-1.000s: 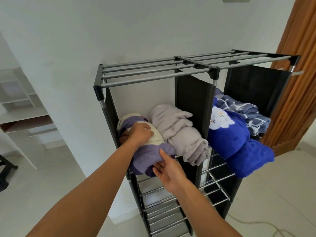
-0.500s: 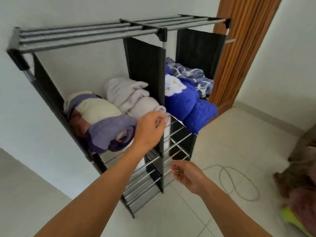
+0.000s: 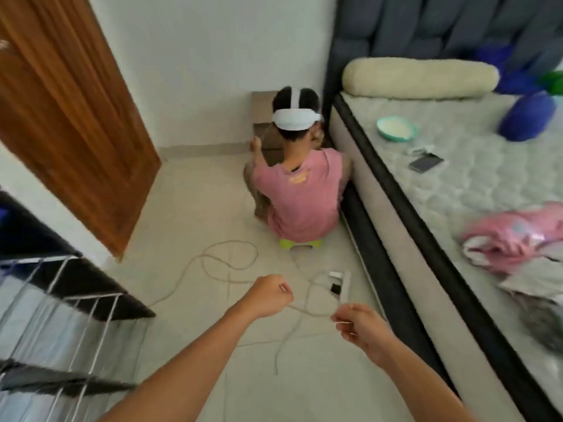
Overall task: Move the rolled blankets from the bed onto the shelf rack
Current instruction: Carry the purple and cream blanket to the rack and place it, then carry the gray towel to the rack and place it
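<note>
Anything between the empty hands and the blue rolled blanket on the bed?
Nothing blocks the air path from the left hand or right hand to the blue rolled blanket. On the floor, a loose cable and power strip lie ahead, a likely trip hazard.

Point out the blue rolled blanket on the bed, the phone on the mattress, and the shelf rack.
blue rolled blanket [image 3: 526, 117]: head view, middle of the roll.
phone [image 3: 425, 162]: head view, centre of its dark screen.
shelf rack [image 3: 91, 280]: head view, black panel at lower left.
</note>
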### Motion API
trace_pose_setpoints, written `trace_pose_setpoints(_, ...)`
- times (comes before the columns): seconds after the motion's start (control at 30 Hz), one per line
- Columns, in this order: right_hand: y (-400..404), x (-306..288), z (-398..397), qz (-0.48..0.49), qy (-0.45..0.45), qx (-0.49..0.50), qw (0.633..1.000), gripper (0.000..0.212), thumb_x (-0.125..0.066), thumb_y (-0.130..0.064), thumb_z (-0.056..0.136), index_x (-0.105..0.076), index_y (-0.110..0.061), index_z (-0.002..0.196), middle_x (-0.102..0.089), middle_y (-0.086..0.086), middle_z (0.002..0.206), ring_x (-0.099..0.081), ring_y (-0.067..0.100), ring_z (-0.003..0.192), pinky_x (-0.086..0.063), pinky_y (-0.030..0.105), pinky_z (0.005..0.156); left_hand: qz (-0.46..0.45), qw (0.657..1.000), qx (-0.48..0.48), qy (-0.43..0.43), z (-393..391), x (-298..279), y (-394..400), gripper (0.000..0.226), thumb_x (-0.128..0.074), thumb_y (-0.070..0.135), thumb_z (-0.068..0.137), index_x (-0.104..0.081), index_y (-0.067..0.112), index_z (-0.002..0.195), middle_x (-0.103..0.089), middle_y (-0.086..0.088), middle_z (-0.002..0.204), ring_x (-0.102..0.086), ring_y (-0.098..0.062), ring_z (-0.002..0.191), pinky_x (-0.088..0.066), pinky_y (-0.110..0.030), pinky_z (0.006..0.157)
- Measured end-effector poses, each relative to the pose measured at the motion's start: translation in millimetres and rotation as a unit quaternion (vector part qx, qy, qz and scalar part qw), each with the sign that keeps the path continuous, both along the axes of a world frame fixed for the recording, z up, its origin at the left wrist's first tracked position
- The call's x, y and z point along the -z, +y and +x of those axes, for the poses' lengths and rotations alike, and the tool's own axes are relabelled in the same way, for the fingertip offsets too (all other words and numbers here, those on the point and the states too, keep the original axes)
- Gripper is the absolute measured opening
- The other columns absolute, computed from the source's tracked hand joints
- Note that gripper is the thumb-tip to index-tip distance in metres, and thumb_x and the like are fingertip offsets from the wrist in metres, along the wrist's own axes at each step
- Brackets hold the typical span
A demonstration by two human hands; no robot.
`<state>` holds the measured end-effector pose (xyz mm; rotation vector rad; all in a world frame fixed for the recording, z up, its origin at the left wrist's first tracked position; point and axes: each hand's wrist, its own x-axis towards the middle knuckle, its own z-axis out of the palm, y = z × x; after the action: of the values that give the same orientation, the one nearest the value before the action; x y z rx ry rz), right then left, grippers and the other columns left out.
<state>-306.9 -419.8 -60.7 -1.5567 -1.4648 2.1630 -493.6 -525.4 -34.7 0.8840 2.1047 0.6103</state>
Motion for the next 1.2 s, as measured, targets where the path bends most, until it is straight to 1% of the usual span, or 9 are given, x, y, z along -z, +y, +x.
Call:
trace_pose_setpoints(0.1,59,11,106,0.010,-0.006,0.104,0.994,0.006,-0.056,-0.008,0.090,-0.059,-0.010,0.085,-0.067,0.005,0.076,-0.056,0.012,0.060,-0.044,0.020,0.055,0.006,0.995,0.104,0.004,76,12,98,0.017,-0.063,0.024,0.084,-0.072,0.013,0.093,-0.070,-0.007,0.089,-0.058,-0.011,0.081,-0.040,-0.019,0.071)
trace_pose_setpoints(0.23,121,7,228,0.015,-0.019,0.236,0.971,0.009,-0.055,-0.006,0.090,-0.060,-0.008,0.082,-0.066,0.008,0.074,-0.054,0.014,0.059,-0.044,0.022,0.056,0.013,0.976,0.218,-0.023,187,22,206,0.012,-0.064,0.019,0.087,-0.062,0.019,0.076,-0.057,0.006,0.065,-0.055,-0.015,0.074,-0.047,-0.029,0.071)
trace_pose_setpoints(0.37,165,-2,317,0.012,0.000,0.366,0.930,0.004,-0.057,-0.004,0.088,-0.061,-0.005,0.089,-0.066,0.011,0.077,-0.055,0.016,0.063,-0.046,0.024,0.059,-0.010,0.961,0.263,-0.087,283,19,288,0.013,-0.063,0.026,0.088,-0.059,0.020,0.077,-0.059,0.003,0.072,-0.055,-0.010,0.060,-0.049,-0.026,0.064)
trace_pose_setpoints(0.47,191,-1,357,0.012,0.012,0.425,0.905,0.004,-0.056,-0.006,0.089,-0.059,-0.008,0.090,-0.065,0.012,0.086,-0.057,0.019,0.071,-0.046,0.026,0.063,-0.045,0.957,0.237,-0.160,336,23,340,0.013,-0.061,0.029,0.089,-0.057,0.017,0.092,-0.060,0.000,0.086,-0.057,-0.011,0.067,-0.044,-0.021,0.056)
trace_pose_setpoints(0.63,239,12,392,0.021,-0.004,0.478,0.878,0.005,-0.055,-0.006,0.090,-0.060,-0.007,0.088,-0.065,0.011,0.081,-0.056,0.018,0.067,-0.045,0.028,0.063,-0.137,0.929,0.070,-0.337,396,41,405,0.029,-0.058,0.026,0.093,-0.052,0.012,0.118,-0.052,-0.009,0.112,-0.055,-0.024,0.097,-0.047,-0.045,0.087)
trace_pose_setpoints(0.77,288,23,406,0.023,-0.056,0.465,0.883,0.008,-0.056,-0.008,0.089,-0.058,-0.010,0.082,-0.064,0.009,0.081,-0.056,0.017,0.070,-0.045,0.028,0.064,-0.183,0.899,-0.003,-0.398,416,59,434,0.055,-0.060,0.026,0.091,-0.038,0.013,0.140,-0.043,-0.016,0.141,-0.049,-0.033,0.124,-0.046,-0.052,0.087)
trace_pose_setpoints(0.97,372,33,428,0.076,-0.161,0.381,0.907,0.006,-0.062,-0.013,0.086,-0.058,-0.010,0.088,-0.058,0.009,0.083,-0.054,0.018,0.072,-0.047,0.032,0.065,-0.238,0.884,-0.078,-0.394,422,83,457,0.057,-0.064,0.029,0.088,-0.040,0.015,0.138,-0.042,-0.012,0.144,-0.043,-0.034,0.130,-0.043,-0.057,0.092)
trace_pose_setpoints(1.13,455,46,457,0.218,-0.315,0.236,0.893,0.046,-0.062,-0.016,0.084,-0.051,-0.006,0.128,-0.055,0.015,0.127,-0.053,0.030,0.115,-0.043,0.040,0.095,-0.269,0.853,-0.146,-0.422,439,92,471,0.051,-0.066,0.032,0.087,-0.046,0.012,0.129,-0.051,-0.016,0.118,-0.053,-0.034,0.108,-0.045,-0.057,0.082)
trace_pose_setpoints(1.2,480,50,468,0.241,-0.337,0.204,0.887,0.052,-0.061,-0.013,0.084,-0.047,-0.003,0.133,-0.048,0.019,0.137,-0.048,0.035,0.123,-0.041,0.042,0.100,-0.274,0.851,-0.164,-0.417,446,93,475,0.049,-0.067,0.032,0.086,-0.048,0.013,0.128,-0.052,-0.014,0.118,-0.053,-0.035,0.116,-0.044,-0.059,0.088)
